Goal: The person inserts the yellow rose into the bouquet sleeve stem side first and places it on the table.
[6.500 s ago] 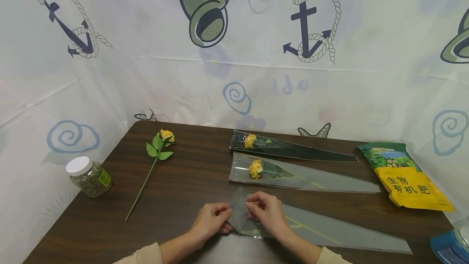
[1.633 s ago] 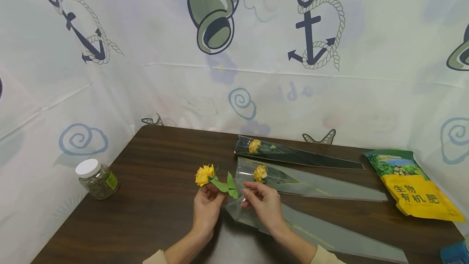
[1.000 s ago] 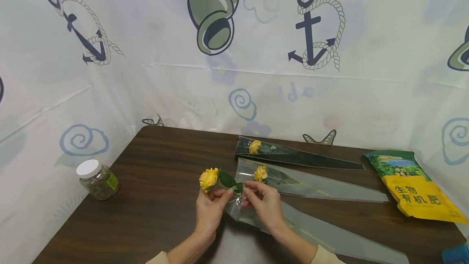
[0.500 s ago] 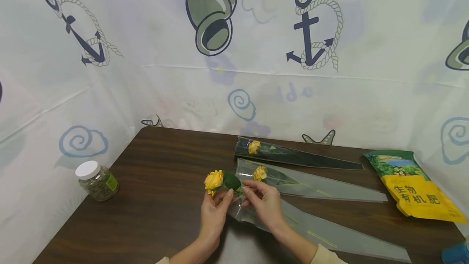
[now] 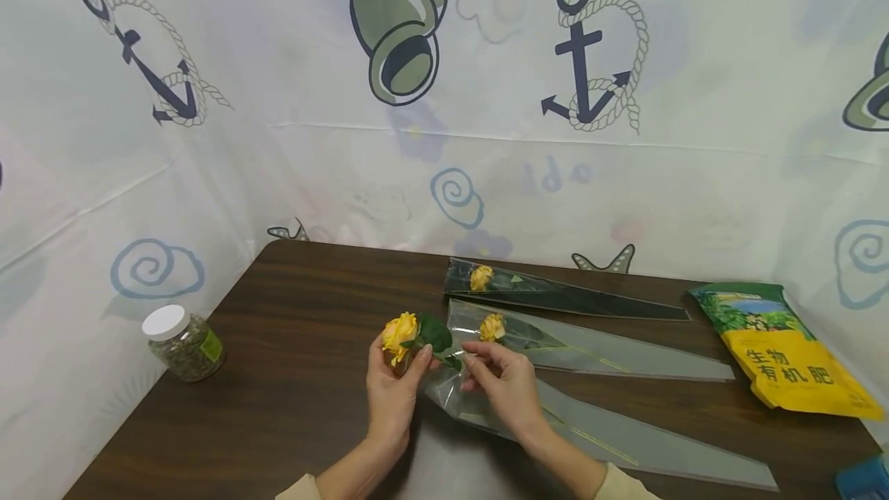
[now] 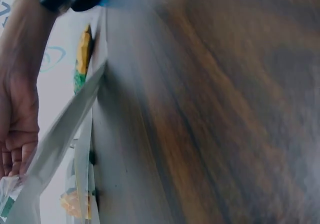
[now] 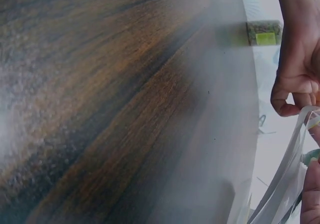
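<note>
My left hand (image 5: 392, 400) holds a yellow rose (image 5: 400, 334) just below its bloom, with the thumb on the near side. Its green leaves (image 5: 434, 332) lie at the mouth of a clear, tapered flower sleeve (image 5: 625, 442). Between thumb and fingers, my right hand (image 5: 507, 388) pinches that mouth. The stem is hard to make out inside the sleeve. In the left wrist view, the sleeve (image 6: 65, 129) slants up from the table past the right hand (image 6: 22, 114). The left hand (image 7: 300, 64) appears in the right wrist view, beside the raised film (image 7: 287, 179).
Two sleeved yellow roses lie behind: one in a dark sleeve (image 5: 583, 299), one in a clear sleeve (image 5: 646, 361). A white-lidded jar (image 5: 184, 346) stands at left. A yellow and green bag (image 5: 785, 353) lies at right, with a blue can (image 5: 861, 481) at the front right edge.
Earlier the rose lay at the table's left and both hands held the sleeve's mouth. Now the left hand has the rose there. In the last half second its bloom shifted slightly left and up.
</note>
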Motion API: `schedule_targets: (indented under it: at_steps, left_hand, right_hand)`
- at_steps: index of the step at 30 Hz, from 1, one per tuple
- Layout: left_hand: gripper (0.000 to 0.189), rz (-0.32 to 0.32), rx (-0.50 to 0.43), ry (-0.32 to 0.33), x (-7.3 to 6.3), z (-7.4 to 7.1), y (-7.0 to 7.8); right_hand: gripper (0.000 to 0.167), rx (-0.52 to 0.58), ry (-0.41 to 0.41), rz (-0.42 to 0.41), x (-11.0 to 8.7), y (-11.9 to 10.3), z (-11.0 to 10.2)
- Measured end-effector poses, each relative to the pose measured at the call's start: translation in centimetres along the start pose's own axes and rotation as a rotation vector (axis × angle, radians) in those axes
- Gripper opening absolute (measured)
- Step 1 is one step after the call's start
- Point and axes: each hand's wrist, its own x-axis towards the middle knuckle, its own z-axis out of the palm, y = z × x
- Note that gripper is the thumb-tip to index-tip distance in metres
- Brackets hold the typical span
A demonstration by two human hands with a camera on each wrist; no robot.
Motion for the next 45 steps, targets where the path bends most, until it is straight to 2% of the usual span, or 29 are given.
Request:
schedule_targets:
  at_steps: [4,7,15,24,30,34,38,43,45]
  left_hand:
    - [0.057,0.055,0.013,0.001,0.1,-0.1,0.2]
    - [0.056,0.062,0.053,-0.008,0.1,-0.1,0.3]
    - [0.055,-0.005,0.192,-0.059,-0.6,0.1,0.2]
    - [0.054,-0.063,0.269,-0.076,-1.1,0.3,-0.2]
    - [0.055,-0.059,0.203,-0.080,-1.3,-0.2,0.2]
    - [0.058,-0.021,0.151,-0.092,-1.1,-0.5,0.2]
    - [0.052,0.000,0.154,-0.087,-1.1,-0.4,0.2]
    - [0.045,-0.012,0.153,-0.097,-1.1,-0.2,0.2]
    - [0.045,-0.020,0.184,-0.105,-1.1,-0.2,0.2]
  right_hand:
    - [0.017,-0.009,-0.003,0.002,0.0,0.0,0.0]
    - [0.016,-0.014,0.001,0.008,0.0,0.0,0.1]
    - [0.015,-0.028,0.026,0.003,0.0,-0.1,0.2]
    - [0.015,-0.034,0.042,0.011,0.1,-0.1,0.0]
    - [0.015,-0.018,0.054,-0.005,0.2,0.0,-0.2]
    - [0.015,-0.011,0.048,0.002,0.2,0.0,-0.2]
    - [0.016,-0.008,0.047,0.005,0.1,-0.2,-0.1]
    - [0.017,-0.011,0.068,-0.015,0.0,-0.4,-0.1]
    - [0.017,-0.010,0.071,-0.017,0.0,-0.5,-0.1]
